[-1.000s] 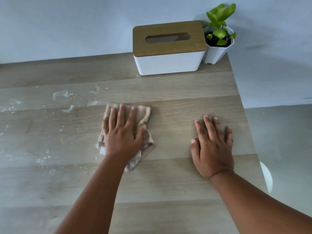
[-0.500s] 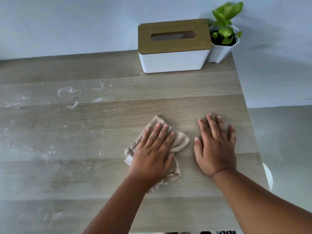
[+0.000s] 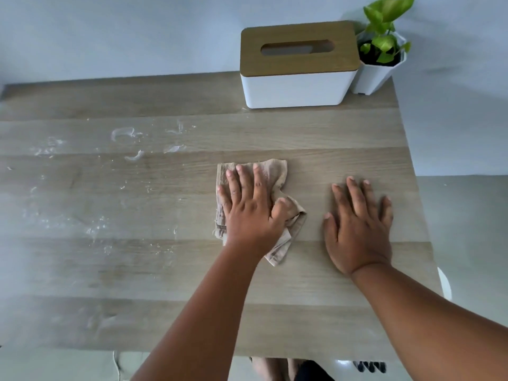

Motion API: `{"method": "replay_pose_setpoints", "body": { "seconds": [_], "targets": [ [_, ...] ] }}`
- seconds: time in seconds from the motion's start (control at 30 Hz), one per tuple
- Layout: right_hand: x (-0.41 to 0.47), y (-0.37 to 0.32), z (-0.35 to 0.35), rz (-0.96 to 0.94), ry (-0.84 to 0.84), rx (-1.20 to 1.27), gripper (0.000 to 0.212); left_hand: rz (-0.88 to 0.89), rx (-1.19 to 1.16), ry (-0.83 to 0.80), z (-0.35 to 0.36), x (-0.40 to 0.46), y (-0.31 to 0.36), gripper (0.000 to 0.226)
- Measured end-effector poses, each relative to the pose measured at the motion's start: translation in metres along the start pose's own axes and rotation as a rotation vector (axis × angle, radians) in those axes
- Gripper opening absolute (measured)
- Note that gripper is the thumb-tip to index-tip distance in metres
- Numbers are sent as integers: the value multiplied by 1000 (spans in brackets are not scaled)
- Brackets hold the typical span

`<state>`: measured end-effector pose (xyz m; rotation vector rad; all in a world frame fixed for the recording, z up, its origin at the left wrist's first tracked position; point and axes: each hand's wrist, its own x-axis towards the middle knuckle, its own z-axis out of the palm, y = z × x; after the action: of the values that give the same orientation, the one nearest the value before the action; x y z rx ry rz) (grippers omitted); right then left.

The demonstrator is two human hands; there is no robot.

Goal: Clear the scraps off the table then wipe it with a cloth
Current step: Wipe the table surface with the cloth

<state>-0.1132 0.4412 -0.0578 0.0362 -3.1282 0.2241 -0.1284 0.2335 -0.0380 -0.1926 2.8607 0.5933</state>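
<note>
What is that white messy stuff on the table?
White smears and specks streak the left part of the wooden table; what they are cannot be told. The left hand presses a cloth beside them. The right hand lies flat.

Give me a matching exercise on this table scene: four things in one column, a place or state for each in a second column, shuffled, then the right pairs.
Things:
1. cloth
2. right hand
3. tissue box
4. white smears

Places or states:
A. at the table's far edge, beside the potted plant
B. flat on bare wood, holding nothing
C. crumpled under the left hand
D. spread over the table's left part

Pairs: 1-C, 2-B, 3-A, 4-D
</note>
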Motion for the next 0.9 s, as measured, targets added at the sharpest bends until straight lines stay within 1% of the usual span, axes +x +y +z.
{"method": "replay_pose_setpoints", "body": {
  "seconds": [0.03,0.1,0.2,0.27,0.33,0.4,0.47,0.6,0.67,0.7,0.77,0.9],
  "targets": [
    [0,1,1,0,-1,2,65,16,-16,-32,-3,-10,-5,90],
    [0,2,1,7,-10,15,65,52,72,-52,-7,-37,-17,87],
    [1,1,2,15,-25,20,65,56,221,-18,-10,-83,-35,80],
    [0,2,3,18,-26,21,65,38,236,10,-9,-108,-45,81],
    [0,2,4,15,-26,18,65,37,212,87,-4,-123,-52,82],
    [0,3,5,12,-29,23,65,38,187,147,4,-126,-50,84],
    [0,3,5,13,-25,31,64,17,162,139,13,-119,-36,89],
    [0,3,6,11,-23,22,65,-177,134,80,32,-83,10,102],
    [0,3,7,10,-14,26,65,-221,117,84,38,-65,29,95],
    [-1,2,7,8,-8,27,64,-208,119,93,41,-59,34,89],
    [-1,2,7,1,-2,27,64,-114,114,108,45,-57,36,77],
    [0,2,2,-4,-46,46,70,182,70,114,42,-81,21,60]
  ]
}}
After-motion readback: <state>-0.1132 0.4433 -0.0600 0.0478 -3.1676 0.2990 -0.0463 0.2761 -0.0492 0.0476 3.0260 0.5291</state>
